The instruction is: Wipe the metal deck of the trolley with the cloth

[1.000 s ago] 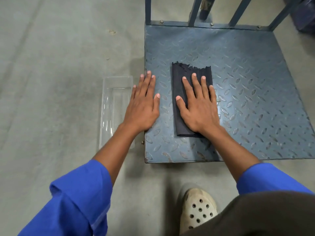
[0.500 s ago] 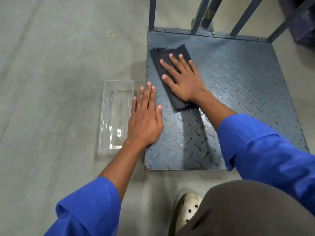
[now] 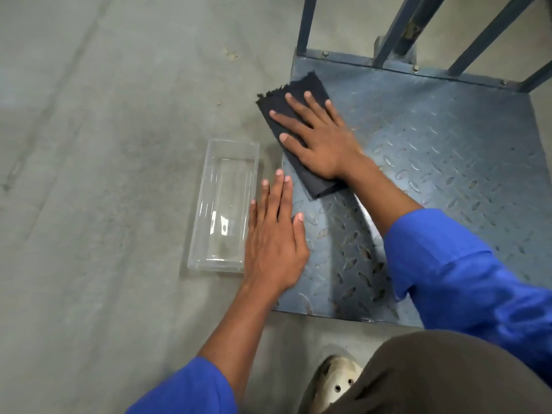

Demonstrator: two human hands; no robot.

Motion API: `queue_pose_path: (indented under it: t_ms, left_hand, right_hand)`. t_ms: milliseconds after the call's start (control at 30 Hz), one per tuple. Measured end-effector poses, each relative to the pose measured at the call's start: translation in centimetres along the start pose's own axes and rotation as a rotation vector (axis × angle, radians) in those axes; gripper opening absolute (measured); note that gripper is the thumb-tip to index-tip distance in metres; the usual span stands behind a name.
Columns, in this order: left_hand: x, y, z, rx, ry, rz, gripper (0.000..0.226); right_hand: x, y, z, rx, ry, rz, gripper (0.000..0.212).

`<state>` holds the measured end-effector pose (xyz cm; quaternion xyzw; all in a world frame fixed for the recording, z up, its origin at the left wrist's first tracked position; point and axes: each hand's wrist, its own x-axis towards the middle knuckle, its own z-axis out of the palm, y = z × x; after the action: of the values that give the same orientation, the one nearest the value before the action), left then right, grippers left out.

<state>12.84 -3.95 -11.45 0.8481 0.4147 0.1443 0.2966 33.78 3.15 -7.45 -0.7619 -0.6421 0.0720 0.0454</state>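
The trolley's blue-grey metal deck (image 3: 442,162) has a raised tread pattern and fills the right half of the head view. A folded dark cloth (image 3: 286,100) lies at the deck's left edge near the far corner, its frayed end hanging slightly past the edge. My right hand (image 3: 319,138) presses flat on the cloth with fingers spread. My left hand (image 3: 273,234) rests flat, fingers apart, on the deck's near left edge and holds nothing.
A clear plastic tray (image 3: 224,204) lies on the concrete floor just left of the deck, beside my left hand. Blue upright bars (image 3: 397,28) rise from the deck's far edge. My pale shoe (image 3: 334,383) stands below the near edge.
My right hand has pushed the cloth from the deck's near middle to the far left, then over to the left edge. My left hand has stayed planted on the near left edge.
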Motion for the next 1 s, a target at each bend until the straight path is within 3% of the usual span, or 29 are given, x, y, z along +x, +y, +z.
queue_pose_path:
  t_ms: [100,333,500,700,867,1000]
  left_hand:
    - [0.0,0.1,0.1,0.017,0.010,-0.013,0.066]
    - [0.0,-0.1,0.0,-0.023,0.006,-0.009,0.066]
    - [0.2,-0.3,0.2,-0.039,0.014,-0.017,0.067]
    - [0.2,-0.1,0.1,-0.053,-0.007,-0.021,0.066]
    - [0.4,0.0,0.1,-0.052,0.005,-0.025,0.067]
    - [0.3,-0.1,0.1,-0.055,0.002,-0.017,0.066]
  right_hand:
    - [0.1,0.3,0.3,0.007,-0.004,-0.088,0.054]
    - [6.2,2.8,-1.6,0.047,-0.002,0.111,0.057]
    - [2.9,0.1,-0.1,0.009,-0.022,-0.061,0.056]
    - [4.4,5.2,-2.3,0.025,0.041,0.245,0.057]
    - [0.8,0.6,0.0,-0.005,-0.012,-0.056,0.053]
    - [3.8,3.8,-1.9,0.009,-0.005,0.056,0.059]
